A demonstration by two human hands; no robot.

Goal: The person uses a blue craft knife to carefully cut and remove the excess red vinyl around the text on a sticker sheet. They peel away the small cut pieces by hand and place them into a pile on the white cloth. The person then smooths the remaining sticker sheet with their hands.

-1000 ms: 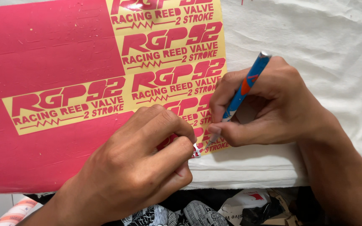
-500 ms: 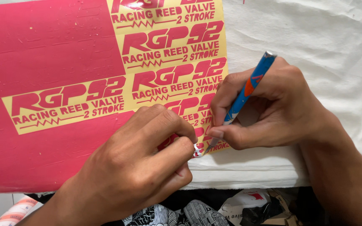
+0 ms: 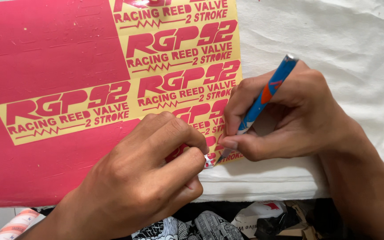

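Little has changed: the right hand still grips a blue craft knife at the pink vinyl sheet's lower corner, while the left hand keeps pinching a small scrap.

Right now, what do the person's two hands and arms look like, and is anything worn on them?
Both are bare. The left hand and the right hand carry no glove, ring or watch that shows, and no sleeve covers either forearm as far as the picture reaches. The fingers have short, plain nails. No cable, band or marking is visible on either arm.
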